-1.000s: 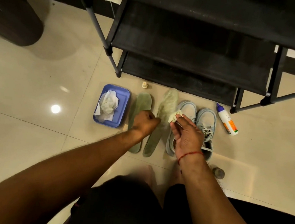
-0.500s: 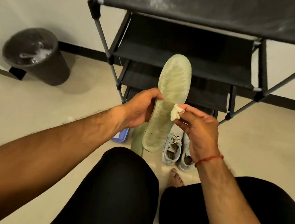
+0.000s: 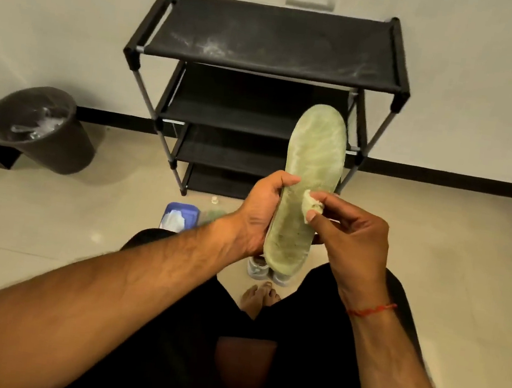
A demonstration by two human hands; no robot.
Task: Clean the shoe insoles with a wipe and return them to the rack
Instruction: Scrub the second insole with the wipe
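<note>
From the head camera, the left hand (image 3: 258, 213) grips a pale green insole (image 3: 310, 174) along its left edge near the heel end, fingers curled behind it and thumb lying over the front. The insole stands nearly upright in the air, toe end up, in front of the shoe rack (image 3: 267, 76); dark specks show on its lower part. The right hand (image 3: 352, 238) pinches a small crumpled wipe (image 3: 311, 204) between thumb and fingertips, the other fingers loosely bent, and presses it against the right side of the insole about midway up. A red thread (image 3: 371, 309) circles the right wrist.

On the floor (image 3: 50, 226) below the hands, a blue tray (image 3: 179, 218) holding white wipes lies in front of the rack's left leg, with a second insole (image 3: 216, 214) just beside it, mostly hidden by the left arm. A pair of light shoes (image 3: 260, 268) shows under the held insole. A dark bin (image 3: 38, 130) stands by the wall, left of the rack.
</note>
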